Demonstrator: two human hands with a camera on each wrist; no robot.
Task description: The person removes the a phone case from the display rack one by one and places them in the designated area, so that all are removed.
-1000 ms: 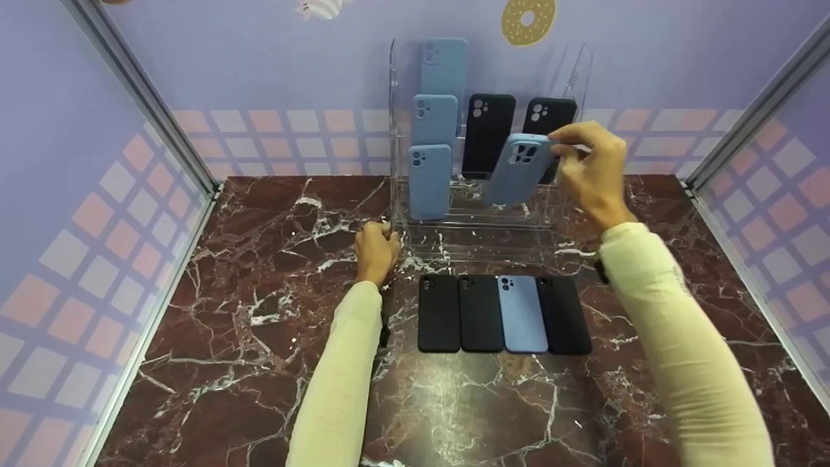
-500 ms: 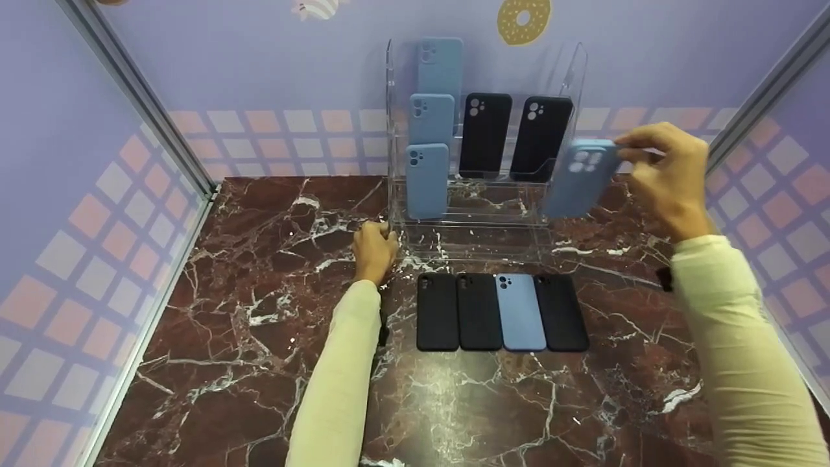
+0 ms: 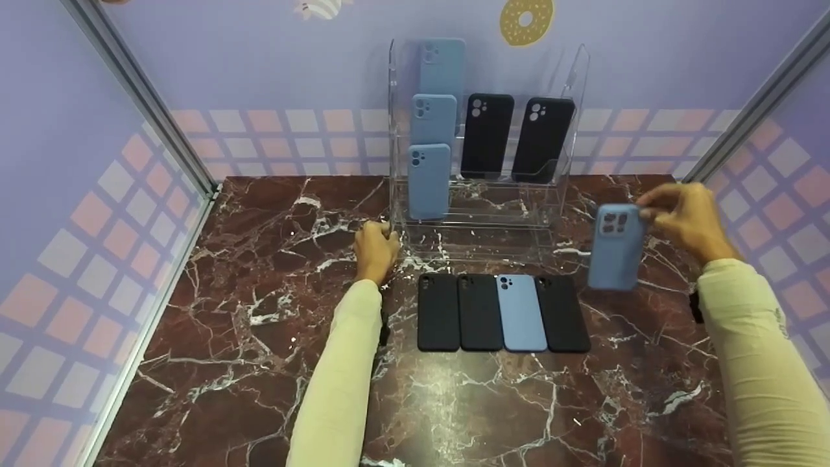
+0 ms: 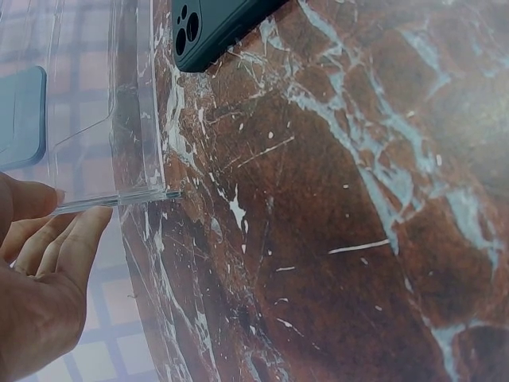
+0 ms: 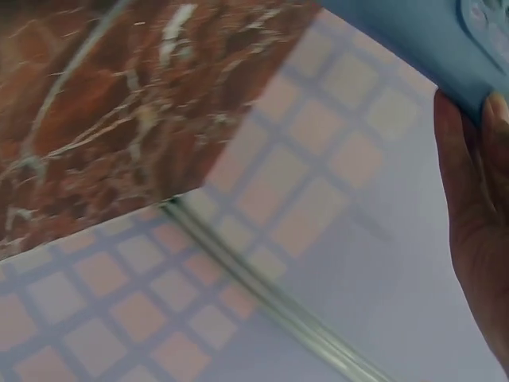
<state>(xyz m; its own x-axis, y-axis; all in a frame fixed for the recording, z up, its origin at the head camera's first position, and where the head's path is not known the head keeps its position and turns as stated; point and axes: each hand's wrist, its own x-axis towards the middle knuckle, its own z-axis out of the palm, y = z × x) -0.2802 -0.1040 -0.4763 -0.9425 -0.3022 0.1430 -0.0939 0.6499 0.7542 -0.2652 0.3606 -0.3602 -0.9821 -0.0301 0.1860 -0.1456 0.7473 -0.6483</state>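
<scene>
Two hands in view, no readable writing. Right hand (image 3: 687,217) pinches blue phone case (image 3: 615,248) by its top, hanging above red marble tabletop (image 3: 259,311). Left hand (image 3: 376,250), fingers loosely curled, touches clear acrylic rack (image 3: 570,78) holding five cases (lavender tiled walls); four cases lie between the hands.

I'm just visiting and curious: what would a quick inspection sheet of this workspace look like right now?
Surface: dark red marble table, white veins.
Job's things: blue phone case held in the air right of the clear acrylic rack; rack holds three blue and two black cases.
Clutter: row of four cases lying flat, three black, one blue.
Hands: right hand pinches the blue phone case's top; left hand rests at the rack's left edge.
Cables: nothing seen.
Surroundings: lilac walls, pink squares, donut sticker.
</scene>
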